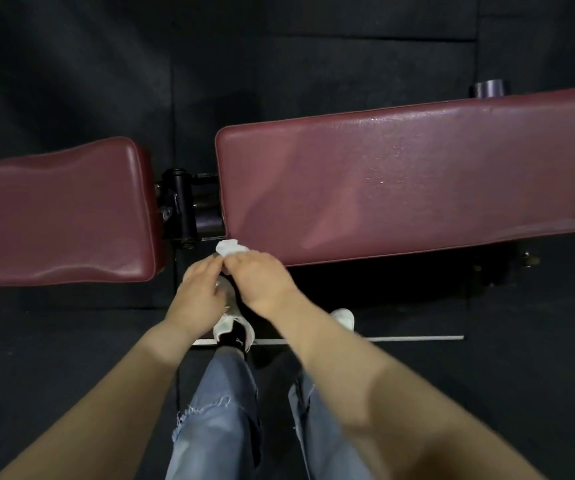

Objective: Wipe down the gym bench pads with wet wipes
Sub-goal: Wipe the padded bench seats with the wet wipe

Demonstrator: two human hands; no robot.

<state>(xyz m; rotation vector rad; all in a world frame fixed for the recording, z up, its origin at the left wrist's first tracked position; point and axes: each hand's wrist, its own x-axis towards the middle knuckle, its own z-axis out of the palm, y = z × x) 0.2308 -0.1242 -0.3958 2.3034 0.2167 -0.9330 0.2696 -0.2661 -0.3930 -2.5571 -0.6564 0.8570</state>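
A gym bench lies across the view with two dark red pads: a shorter seat pad [61, 216] on the left and a long back pad [400, 181] on the right, whose surface shines with damp streaks. Between them sits the black hinge [189, 209]. A crumpled white wet wipe [229, 247] is held just in front of the gap, at the near corner of the long pad. My left hand [199, 294] and my right hand [262, 282] meet there, and both pinch the wipe with their fingertips.
Black rubber floor tiles surround the bench. My legs in blue jeans and white shoes [234, 327] stand close to the bench's near side. A white floor bar [414, 338] runs along by my feet. A dark cylinder [488, 88] shows behind the long pad.
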